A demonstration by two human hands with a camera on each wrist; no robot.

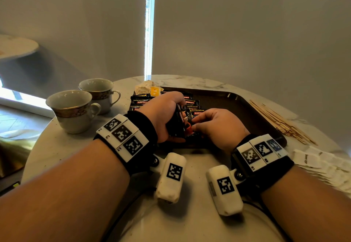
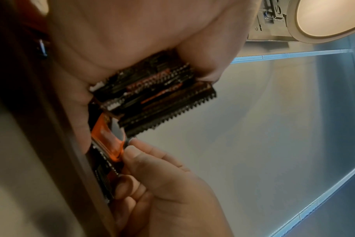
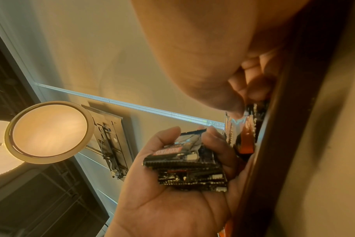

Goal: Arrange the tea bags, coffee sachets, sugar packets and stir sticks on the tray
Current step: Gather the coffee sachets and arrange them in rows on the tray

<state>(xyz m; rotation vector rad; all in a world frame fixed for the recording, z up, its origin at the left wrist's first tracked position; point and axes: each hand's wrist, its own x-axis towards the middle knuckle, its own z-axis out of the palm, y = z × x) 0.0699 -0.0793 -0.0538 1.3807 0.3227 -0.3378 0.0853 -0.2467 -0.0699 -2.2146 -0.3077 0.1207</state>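
Left hand (image 1: 163, 114) grips sachet stack (image 3: 184, 170); right hand (image 1: 218, 127) pinches sachet (image 2: 109, 141).

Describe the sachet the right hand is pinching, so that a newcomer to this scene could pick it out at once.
Start at the brown tray on the marble table. At its near edge, the right hand pinches one sachet, beside the stack of coffee sachets gripped by the left hand. Unlike those black-and-red neighbours, it has a bright orange end.

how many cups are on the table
2. One cup stands near the left table edge; the other cup sits just behind it, left of the tray. None looks hidden.
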